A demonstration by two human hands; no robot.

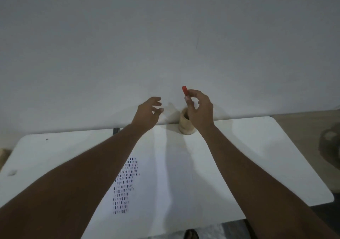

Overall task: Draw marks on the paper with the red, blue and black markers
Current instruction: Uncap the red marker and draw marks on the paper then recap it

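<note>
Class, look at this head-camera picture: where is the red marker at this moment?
The red marker is pinched in the right hand, raised just above the beige holder at the table's far edge, right of the empty left hand.

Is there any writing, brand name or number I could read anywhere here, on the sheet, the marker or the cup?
No readable text anywhere.
Paper: only rows of short dashes in dark and reddish ink, no letters or numbers.
Red marker in the right hand: only its red end shows; any label is hidden.
Holder cup: plain, no print visible.
Small dark object at the table's far edge: too blurred to tell.
</note>
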